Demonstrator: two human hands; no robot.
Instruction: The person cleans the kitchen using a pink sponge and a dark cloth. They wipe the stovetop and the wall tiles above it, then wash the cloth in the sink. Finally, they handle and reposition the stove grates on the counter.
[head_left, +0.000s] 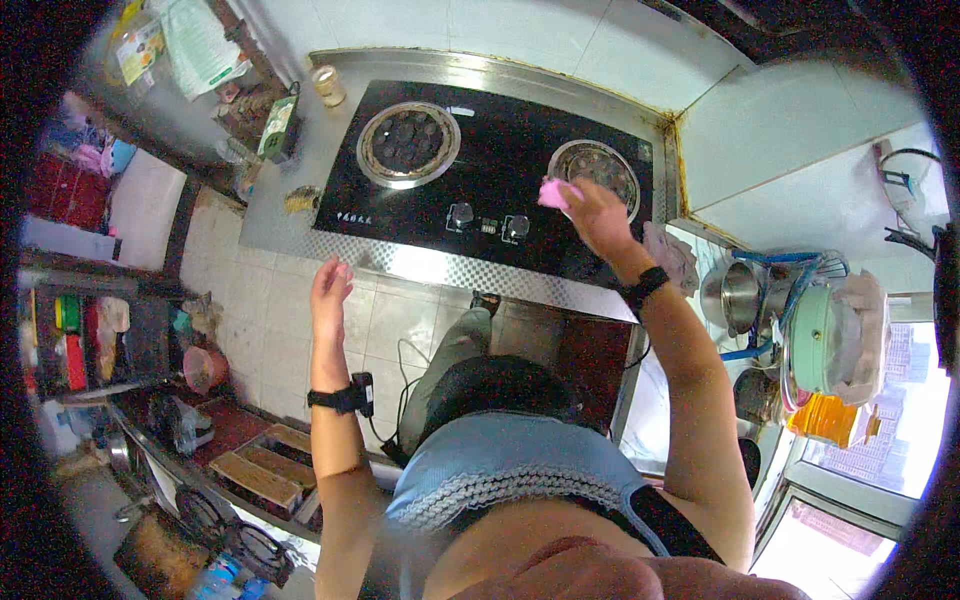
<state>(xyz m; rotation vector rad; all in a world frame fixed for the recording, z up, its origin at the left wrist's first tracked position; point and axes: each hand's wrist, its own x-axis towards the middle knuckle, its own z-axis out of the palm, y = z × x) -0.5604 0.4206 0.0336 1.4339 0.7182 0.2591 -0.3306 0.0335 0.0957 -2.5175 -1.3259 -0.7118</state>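
My right hand (600, 221) grips a bunched pink cloth or sponge (553, 193) at the near left edge of the right burner (592, 161). That burner is set in a black glass gas cooktop (487, 161). Farther left, the round left burner (409, 144) has a dark, stained ring. Two control knobs (463, 215) sit near the cooktop's front edge. Out in front of the steel counter edge (405, 262), my left hand (330, 289) hangs over the floor with bent fingers and nothing visible in it.
A small jar (328, 86), a green box (279, 127) and a yellowish scrubber (301, 199) stand left of the cooktop. On the right are a crumpled grey cloth (670, 255), a metal pot (731, 300), a pale green pot (814, 337) and an oil bottle (829, 420). A cable (409, 349) hangs near my leg.
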